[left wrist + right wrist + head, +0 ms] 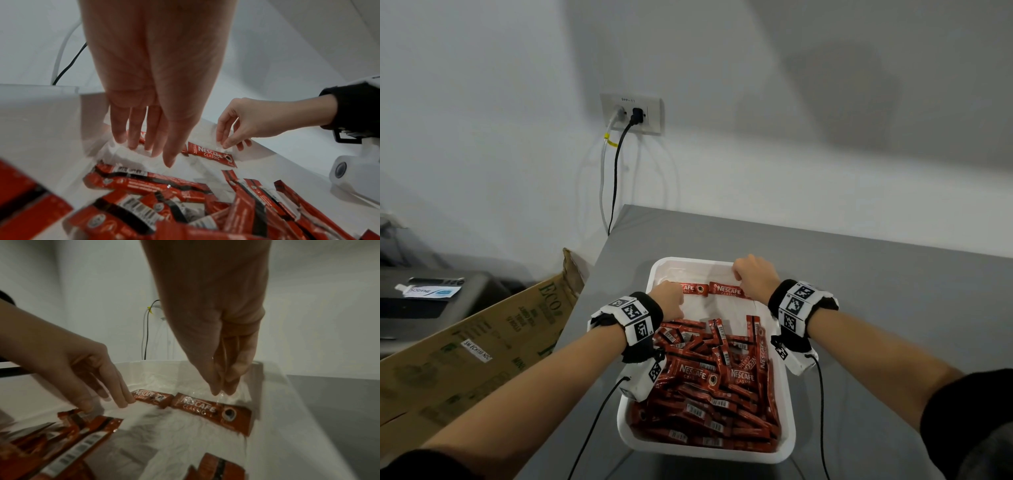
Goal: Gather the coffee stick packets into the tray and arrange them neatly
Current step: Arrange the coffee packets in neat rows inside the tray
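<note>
white tray (789,404) sits on the grey worktop (876,308), close to its left edge. near half of the tray holds a loose pile of red coffee stick packets (709,380), crossing each other at all angles, some barcode side up. far half is mostly bare white lining with two packets laid end to end in a row across it, parallel to the far rim: left packet (152,397) and right packet (211,410), logos up, ends just about touching.

left hand (669,301) is over the far left part of the tray, fingers (131,129) straight and reaching down, tips on or right at the left packet's end; nothing gripped. right hand (755,277) is over the far right part, thumb and fingertips (216,386) pinched together just above the right packet; looks like a bit of clear film between them but cannot tell for sure. it has no hold on the packet itself.

cardboard box (482,342) stands beside the worktop's left edge.
</note>
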Demonstrator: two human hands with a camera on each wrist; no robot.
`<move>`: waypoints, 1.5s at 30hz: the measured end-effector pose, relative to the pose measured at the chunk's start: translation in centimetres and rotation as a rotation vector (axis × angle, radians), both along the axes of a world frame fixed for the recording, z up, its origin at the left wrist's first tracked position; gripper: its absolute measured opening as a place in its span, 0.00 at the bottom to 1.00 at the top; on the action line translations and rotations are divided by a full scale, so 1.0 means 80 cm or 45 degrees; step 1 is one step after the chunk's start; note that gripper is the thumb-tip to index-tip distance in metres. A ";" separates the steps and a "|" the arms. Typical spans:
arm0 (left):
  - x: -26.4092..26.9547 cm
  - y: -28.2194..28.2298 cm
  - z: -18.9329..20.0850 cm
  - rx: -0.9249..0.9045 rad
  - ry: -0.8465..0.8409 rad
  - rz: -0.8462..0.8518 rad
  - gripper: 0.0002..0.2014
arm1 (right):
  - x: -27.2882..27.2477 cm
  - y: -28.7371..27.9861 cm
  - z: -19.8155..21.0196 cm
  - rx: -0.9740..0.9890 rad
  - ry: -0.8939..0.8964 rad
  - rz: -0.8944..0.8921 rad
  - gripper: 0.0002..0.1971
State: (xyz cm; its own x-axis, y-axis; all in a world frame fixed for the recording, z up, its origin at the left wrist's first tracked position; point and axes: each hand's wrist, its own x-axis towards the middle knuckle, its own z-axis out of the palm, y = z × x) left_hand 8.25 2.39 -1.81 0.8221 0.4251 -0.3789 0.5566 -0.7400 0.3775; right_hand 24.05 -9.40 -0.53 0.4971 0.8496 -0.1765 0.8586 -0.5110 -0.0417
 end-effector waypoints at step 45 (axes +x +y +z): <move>-0.033 -0.025 0.015 -0.104 0.211 -0.257 0.25 | -0.123 -0.029 -0.021 -0.324 0.479 0.108 0.54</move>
State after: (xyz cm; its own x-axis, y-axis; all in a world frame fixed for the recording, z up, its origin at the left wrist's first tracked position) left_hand 5.58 0.42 -0.62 0.8110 0.2217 -0.5414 0.4602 -0.8131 0.3564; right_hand 14.17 -11.71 -2.22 0.2892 0.7907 -0.5396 0.8468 -0.4742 -0.2410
